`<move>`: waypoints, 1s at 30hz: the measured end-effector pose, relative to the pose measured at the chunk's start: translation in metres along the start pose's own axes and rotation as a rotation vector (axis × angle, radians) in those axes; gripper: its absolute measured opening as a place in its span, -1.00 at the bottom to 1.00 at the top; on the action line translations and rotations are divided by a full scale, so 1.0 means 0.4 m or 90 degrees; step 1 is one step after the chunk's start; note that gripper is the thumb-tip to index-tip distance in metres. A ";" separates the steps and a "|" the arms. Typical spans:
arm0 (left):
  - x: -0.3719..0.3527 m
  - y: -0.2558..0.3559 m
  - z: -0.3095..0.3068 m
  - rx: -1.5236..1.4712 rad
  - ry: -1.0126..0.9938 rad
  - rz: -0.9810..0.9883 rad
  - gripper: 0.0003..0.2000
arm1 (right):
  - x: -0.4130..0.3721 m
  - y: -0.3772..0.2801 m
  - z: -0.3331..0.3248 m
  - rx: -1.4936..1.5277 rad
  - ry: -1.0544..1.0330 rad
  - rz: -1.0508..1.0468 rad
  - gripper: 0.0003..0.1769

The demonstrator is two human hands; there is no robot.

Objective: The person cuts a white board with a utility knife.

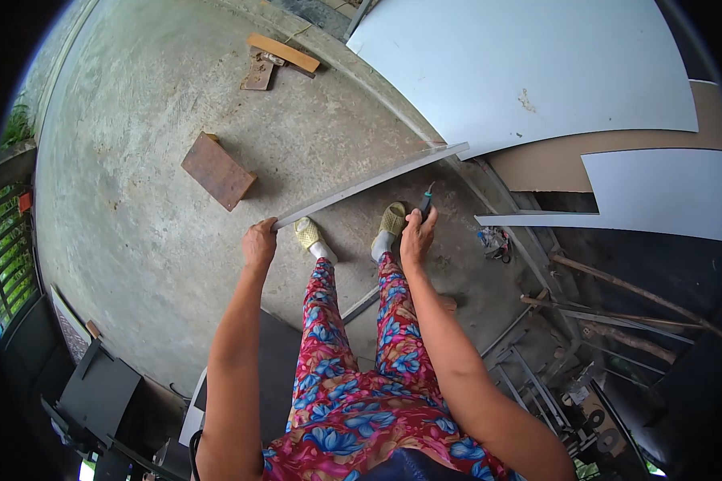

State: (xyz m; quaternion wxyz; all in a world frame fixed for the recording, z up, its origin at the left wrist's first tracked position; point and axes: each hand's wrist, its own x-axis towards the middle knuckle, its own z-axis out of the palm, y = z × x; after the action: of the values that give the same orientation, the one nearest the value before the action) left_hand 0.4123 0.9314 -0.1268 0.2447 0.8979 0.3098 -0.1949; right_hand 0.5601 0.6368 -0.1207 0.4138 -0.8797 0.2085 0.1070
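My left hand (258, 244) is closed around the near end of a long, narrow grey strip (369, 183), which looks like a metal bar or profile. The strip slants up and away to the right, its far end over the low concrete ledge. In my right hand (417, 236) is a small hand tool (427, 202) with a teal-and-dark handle and a thin pointed tip facing away from me. Its exact kind is too small to tell. The tool is apart from the strip, on its near side. Both hands are above the floor, in front of my slippers (309, 232).
A brown wooden block (219, 171) lies on the concrete floor (136, 264) ahead left. Farther off are wood offcuts (283, 53). Large white sheets (529, 64) lie at the upper right, with wooden sticks (634, 297) below them. A dark chair (104, 393) is at lower left.
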 end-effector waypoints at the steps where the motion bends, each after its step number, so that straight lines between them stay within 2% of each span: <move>1: 0.007 -0.001 -0.003 0.002 -0.010 0.001 -0.75 | -0.076 -0.099 -0.022 -0.093 -0.069 -0.059 -0.46; 3: 0.012 0.000 -0.013 0.006 -0.030 -0.001 -0.75 | -0.156 -0.102 0.025 -0.170 -0.092 -0.378 -0.41; 6: 0.014 -0.016 0.001 -0.003 -0.013 0.019 -0.74 | -0.261 -0.158 0.079 -0.231 -0.290 -0.381 -0.35; 9: 0.019 -0.018 0.007 -0.006 0.003 0.028 -0.75 | -0.296 -0.161 0.144 -0.292 -0.356 -0.383 -0.34; 13: 0.020 -0.015 0.001 0.000 -0.003 0.024 -0.75 | -0.278 -0.161 0.164 -0.325 -0.352 -0.383 -0.35; 16: 0.022 -0.019 0.000 -0.003 -0.001 0.026 -0.75 | -0.219 -0.146 0.144 -0.335 -0.277 -0.391 -0.37; 18: 0.025 -0.019 0.003 -0.004 0.003 0.022 -0.76 | -0.150 -0.148 0.115 -0.339 -0.207 -0.361 -0.38; 19: 0.028 -0.020 0.004 -0.002 0.005 0.020 -0.76 | -0.117 -0.157 0.099 -0.344 -0.198 -0.294 -0.39; 22: 0.033 -0.019 0.002 0.005 0.000 0.016 -0.76 | -0.046 -0.158 0.066 -0.344 -0.115 -0.266 -0.42; 26: 0.030 -0.022 0.014 0.000 0.003 0.021 -0.82 | -0.063 -0.182 0.051 -0.415 -0.297 -0.379 -0.45; 29: 0.025 -0.023 0.018 -0.004 0.017 0.020 -0.83 | 0.007 -0.160 0.018 -0.395 -0.284 -0.431 -0.45; 30: 0.026 -0.025 0.019 -0.007 0.017 0.019 -0.83 | 0.034 -0.167 -0.002 -0.379 -0.253 -0.408 -0.42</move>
State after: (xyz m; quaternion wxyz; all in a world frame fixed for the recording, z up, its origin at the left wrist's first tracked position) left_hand 0.4120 0.9388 -0.1412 0.2481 0.9035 0.3009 -0.1778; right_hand 0.6028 0.6706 -0.0793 0.1878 -0.9424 -0.1962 0.1950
